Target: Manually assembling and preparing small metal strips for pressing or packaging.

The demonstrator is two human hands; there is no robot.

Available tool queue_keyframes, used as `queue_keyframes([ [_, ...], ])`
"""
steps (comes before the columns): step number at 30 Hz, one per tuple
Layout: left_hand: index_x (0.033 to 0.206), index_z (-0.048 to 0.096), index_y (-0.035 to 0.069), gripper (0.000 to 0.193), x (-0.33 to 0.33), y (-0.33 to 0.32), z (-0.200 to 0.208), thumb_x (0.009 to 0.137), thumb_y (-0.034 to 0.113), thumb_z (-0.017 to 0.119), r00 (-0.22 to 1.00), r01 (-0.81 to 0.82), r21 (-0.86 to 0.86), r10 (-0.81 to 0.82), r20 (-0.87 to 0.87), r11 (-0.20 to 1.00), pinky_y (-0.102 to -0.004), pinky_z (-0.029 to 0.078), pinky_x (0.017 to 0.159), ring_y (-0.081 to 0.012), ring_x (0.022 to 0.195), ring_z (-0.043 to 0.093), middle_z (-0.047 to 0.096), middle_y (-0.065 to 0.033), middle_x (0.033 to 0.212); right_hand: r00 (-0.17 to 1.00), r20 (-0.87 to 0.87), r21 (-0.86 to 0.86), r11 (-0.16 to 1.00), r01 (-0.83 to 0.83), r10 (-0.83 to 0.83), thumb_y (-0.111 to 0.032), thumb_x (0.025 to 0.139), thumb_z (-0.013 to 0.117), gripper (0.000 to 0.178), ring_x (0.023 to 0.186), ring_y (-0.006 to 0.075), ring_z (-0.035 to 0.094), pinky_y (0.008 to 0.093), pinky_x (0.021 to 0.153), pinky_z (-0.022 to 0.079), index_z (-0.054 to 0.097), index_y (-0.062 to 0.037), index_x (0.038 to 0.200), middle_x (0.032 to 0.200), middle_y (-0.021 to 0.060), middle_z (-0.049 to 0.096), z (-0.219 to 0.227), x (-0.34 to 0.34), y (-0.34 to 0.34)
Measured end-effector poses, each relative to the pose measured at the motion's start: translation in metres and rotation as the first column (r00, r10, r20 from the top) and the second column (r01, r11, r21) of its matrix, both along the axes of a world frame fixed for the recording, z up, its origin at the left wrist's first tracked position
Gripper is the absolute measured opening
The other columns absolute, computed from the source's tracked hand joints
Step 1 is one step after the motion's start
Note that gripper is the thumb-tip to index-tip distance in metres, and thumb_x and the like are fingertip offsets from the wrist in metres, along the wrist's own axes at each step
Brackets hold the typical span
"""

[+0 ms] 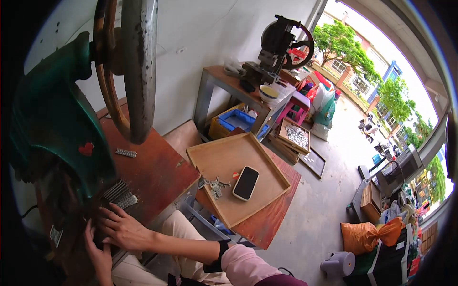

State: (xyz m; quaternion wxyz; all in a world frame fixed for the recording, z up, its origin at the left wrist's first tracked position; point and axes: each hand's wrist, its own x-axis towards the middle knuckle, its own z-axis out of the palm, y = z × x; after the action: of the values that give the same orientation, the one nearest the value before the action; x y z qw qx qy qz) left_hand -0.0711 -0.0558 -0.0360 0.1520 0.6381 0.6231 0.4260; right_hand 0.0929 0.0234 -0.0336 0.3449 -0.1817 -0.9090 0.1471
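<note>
My right hand (pixel 123 232) reaches in under the head of a green hand press (pixel 59 114), fingers spread and slightly curved. Close beside it is my left hand (pixel 100 261), thumb and fingers stretched apart. The fingertips of both reach into the dark area under the press, and no held piece can be made out. A stack of small grey metal strips (pixel 120 193) lies by my right fingertips on the red-brown bench (pixel 162 176). Another short ribbed metal piece (pixel 126 153) sits farther back. The press's large wheel (pixel 138 71) rises above.
Right of the bench, a wooden tray (pixel 260 157) holds a phone (pixel 246 183) and small metal parts (pixel 217 187). Behind stands another black press (pixel 281 47) on a table with a bowl (pixel 269 92). An orange sack (pixel 360 237) and a grey stool (pixel 338 263) are on the floor.
</note>
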Motion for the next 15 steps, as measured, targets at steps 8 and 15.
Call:
queue_keyframes([
  [8,0.110,0.059,-0.006,0.029,-0.010,-0.016,0.011,0.086,0.010,0.054,0.907,-0.053,0.052,0.070,-0.416,0.997,-0.0480,0.039,0.092,-0.0426,0.105,0.047,0.052,-0.0253,0.120,0.979,-0.179,-0.146,0.986,0.075,-0.100,-0.021,0.088,0.057,0.042,0.125,0.0384,0.040,0.0439,0.105,0.035,0.051,0.0073,0.119,0.125,0.0222,0.050,0.005,-0.028,0.003],
  [15,0.118,0.059,0.008,0.041,0.014,0.002,0.011,0.077,0.014,0.064,0.870,0.025,0.223,0.089,-0.486,0.974,-0.0371,0.043,0.088,-0.0266,0.104,0.051,0.057,-0.0115,0.116,0.965,-0.068,-0.157,0.958,0.240,-0.253,-0.007,0.084,0.057,0.035,0.121,0.0427,0.042,0.0500,0.101,0.035,0.053,0.0037,0.118,0.117,0.0210,0.054,0.013,0.002,0.004],
])
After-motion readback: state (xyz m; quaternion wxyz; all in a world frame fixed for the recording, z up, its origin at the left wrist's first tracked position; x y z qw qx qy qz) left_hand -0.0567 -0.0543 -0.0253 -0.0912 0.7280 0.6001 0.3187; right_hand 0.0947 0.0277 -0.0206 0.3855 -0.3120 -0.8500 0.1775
